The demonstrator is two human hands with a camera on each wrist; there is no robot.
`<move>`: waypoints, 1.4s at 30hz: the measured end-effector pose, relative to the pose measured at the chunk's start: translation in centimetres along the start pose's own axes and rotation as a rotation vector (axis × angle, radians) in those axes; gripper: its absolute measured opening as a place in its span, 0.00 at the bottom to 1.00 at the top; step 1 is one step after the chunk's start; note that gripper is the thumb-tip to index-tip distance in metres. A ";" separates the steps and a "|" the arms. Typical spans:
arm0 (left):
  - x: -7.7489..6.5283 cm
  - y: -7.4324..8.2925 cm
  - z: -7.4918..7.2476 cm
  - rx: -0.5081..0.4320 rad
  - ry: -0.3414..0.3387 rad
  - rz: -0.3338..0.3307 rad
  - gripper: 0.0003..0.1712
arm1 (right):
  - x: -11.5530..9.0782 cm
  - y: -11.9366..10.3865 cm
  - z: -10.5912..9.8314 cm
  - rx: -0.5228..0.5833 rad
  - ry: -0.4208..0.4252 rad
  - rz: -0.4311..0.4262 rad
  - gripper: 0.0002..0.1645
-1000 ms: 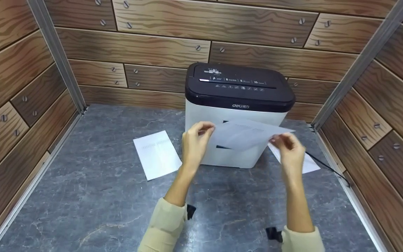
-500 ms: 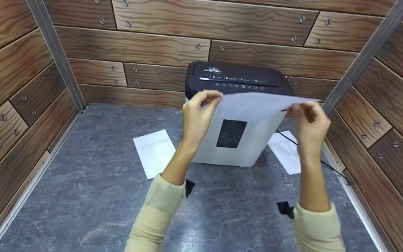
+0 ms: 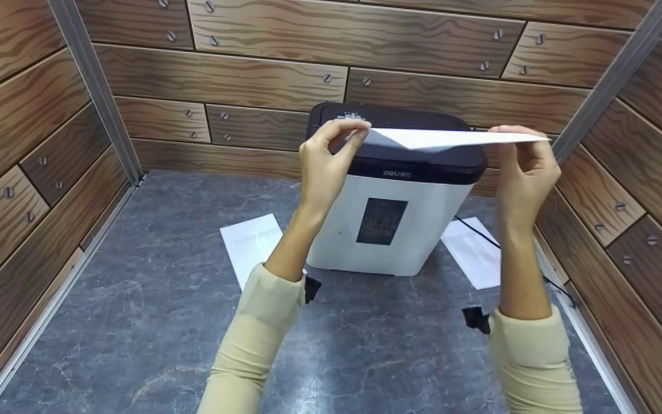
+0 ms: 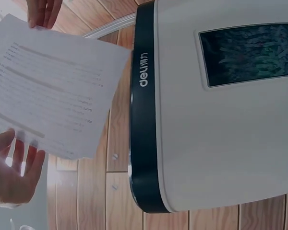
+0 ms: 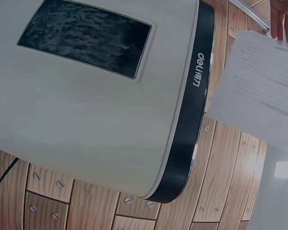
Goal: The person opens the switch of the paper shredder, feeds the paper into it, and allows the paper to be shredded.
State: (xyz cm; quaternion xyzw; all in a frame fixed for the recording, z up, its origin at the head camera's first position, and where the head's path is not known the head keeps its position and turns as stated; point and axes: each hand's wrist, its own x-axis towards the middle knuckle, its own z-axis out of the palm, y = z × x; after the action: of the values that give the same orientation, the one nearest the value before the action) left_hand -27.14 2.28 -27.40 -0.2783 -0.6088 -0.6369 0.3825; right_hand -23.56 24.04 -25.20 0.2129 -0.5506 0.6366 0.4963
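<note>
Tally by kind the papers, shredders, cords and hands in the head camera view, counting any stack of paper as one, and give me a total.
Papers: 3 (held paper, left paper, right paper)
Shredders: 1 (white and black shredder)
Cords: 1 (black cord)
Hands: 2 (left hand, right hand)
Total: 7

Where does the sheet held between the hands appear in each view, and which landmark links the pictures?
Head: sheet nearly edge-on, above and right of centre.
Left wrist: upper left, printed lines showing.
Right wrist: upper right, cut off by the frame.
Shared landmark: the "deli" lettering on the shredder.
</note>
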 end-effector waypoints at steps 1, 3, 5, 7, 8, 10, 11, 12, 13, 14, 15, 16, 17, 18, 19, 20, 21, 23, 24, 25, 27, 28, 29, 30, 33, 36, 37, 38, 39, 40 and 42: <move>0.0 0.4 0.0 -0.004 -0.001 0.002 0.05 | 0.1 0.2 0.0 -0.006 0.002 -0.007 0.21; 0.0 1.1 0.0 -0.003 -0.003 0.005 0.05 | 0.1 0.5 0.0 -0.016 0.003 -0.015 0.22; 0.1 1.5 0.0 -0.004 -0.002 -0.003 0.05 | 0.1 0.8 -0.1 -0.016 -0.002 -0.018 0.21; 0.1 1.0 0.0 -0.015 -0.001 -0.013 0.05 | 0.1 1.1 -0.2 -0.018 -0.006 -0.015 0.19; 0.0 0.3 0.2 -0.023 -0.001 -0.020 0.05 | 0.0 1.3 -0.2 -0.031 -0.009 -0.015 0.17; 0.0 -1.4 0.4 -0.045 0.000 -0.038 0.05 | 0.0 1.6 -0.2 -0.063 -0.013 -0.007 0.11; 0.0 -2.2 0.5 -0.056 -0.001 -0.045 0.05 | 0.0 1.7 -0.3 -0.085 -0.016 -0.003 0.08; -0.1 -2.8 0.6 -0.065 -0.001 -0.050 0.06 | 0.0 1.9 -0.2 -0.097 -0.018 0.006 0.06; -0.1 -3.2 0.6 -0.074 -0.001 -0.057 0.06 | 0.0 2.0 -0.2 -0.105 -0.021 0.015 0.04; -0.2 -3.4 0.7 -0.082 0.000 -0.061 0.06 | -0.1 2.1 -0.3 -0.112 -0.025 0.023 0.04; -0.2 -3.7 0.7 -0.091 0.001 -0.067 0.06 | -0.1 2.2 -0.3 -0.109 -0.027 0.035 0.03; -0.2 -3.9 0.8 -0.099 0.003 -0.074 0.06 | -0.1 2.3 -0.3 -0.101 -0.029 0.044 0.04; -0.2 -4.0 0.8 -0.103 0.005 -0.077 0.05 | 0.0 2.5 -0.3 -0.090 -0.031 0.049 0.04; -0.1 -4.1 0.9 -0.107 0.008 -0.078 0.05 | 0.0 2.6 -0.3 -0.079 -0.032 0.055 0.04; -0.1 -4.3 0.9 -0.111 0.011 -0.080 0.05 | 0.0 2.7 -0.3 -0.076 -0.035 0.054 0.04; -0.1 -4.4 1.0 -0.114 0.014 -0.082 0.05 | 0.1 2.8 -0.3 -0.074 -0.038 0.054 0.05; -0.1 -4.5 1.0 -0.114 0.018 -0.087 0.05 | 0.1 2.9 -0.2 -0.069 -0.041 0.054 0.06; 0.0 -4.8 1.1 -0.111 0.031 -0.089 0.05 | 0.2 3.1 -0.2 -0.076 -0.047 0.050 0.07; 0.0 -4.9 1.2 -0.108 0.037 -0.090 0.06 | 0.2 3.2 -0.2 -0.085 -0.050 0.047 0.07; 0.1 -5.0 1.2 -0.106 0.045 -0.094 0.06 | 0.2 3.3 -0.1 -0.092 -0.053 0.046 0.08; 0.2 -5.3 1.3 -0.101 0.061 -0.094 0.06 | 0.3 3.4 0.0 -0.105 -0.059 0.042 0.07; 0.2 -5.5 1.3 -0.104 0.068 -0.093 0.06 | 0.3 3.5 0.0 -0.108 -0.061 0.042 0.07; 0.2 -5.6 1.4 -0.107 0.074 -0.092 0.06 | 0.2 3.5 0.0 -0.109 -0.062 0.043 0.07; 0.2 -5.7 1.4 -0.113 0.080 -0.089 0.06 | 0.2 3.6 0.0 -0.109 -0.062 0.043 0.06; 0.2 -5.7 1.5 -0.140 0.095 -0.076 0.06 | 0.2 3.8 0.1 -0.120 -0.066 0.035 0.04; 0.2 -4.9 1.5 -0.170 0.109 -0.071 0.06 | 0.1 4.0 0.1 -0.144 -0.072 0.025 0.05; 0.1 -4.6 1.5 -0.176 0.113 -0.071 0.06 | 0.1 4.1 0.1 -0.151 -0.073 0.023 0.05; 0.1 -4.3 1.5 -0.180 0.115 -0.073 0.06 | 0.1 4.1 0.1 -0.150 -0.074 0.025 0.05; 0.1 -4.0 1.5 -0.178 0.118 -0.073 0.06 | 0.1 4.2 0.1 -0.149 -0.074 0.027 0.05; 0.1 -3.8 1.4 -0.176 0.118 -0.076 0.06 | 0.1 4.2 0.1 -0.145 -0.074 0.032 0.05; 0.0 -3.8 1.5 -0.171 0.120 -0.074 0.06 | 0.0 4.3 0.0 -0.127 -0.072 0.044 0.04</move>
State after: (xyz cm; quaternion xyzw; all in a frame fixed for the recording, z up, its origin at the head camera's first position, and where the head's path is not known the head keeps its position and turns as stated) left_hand -30.48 3.63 -29.37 -0.2485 -0.5378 -0.7159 0.3694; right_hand -27.32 24.43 -27.32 0.1918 -0.6118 0.6031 0.4746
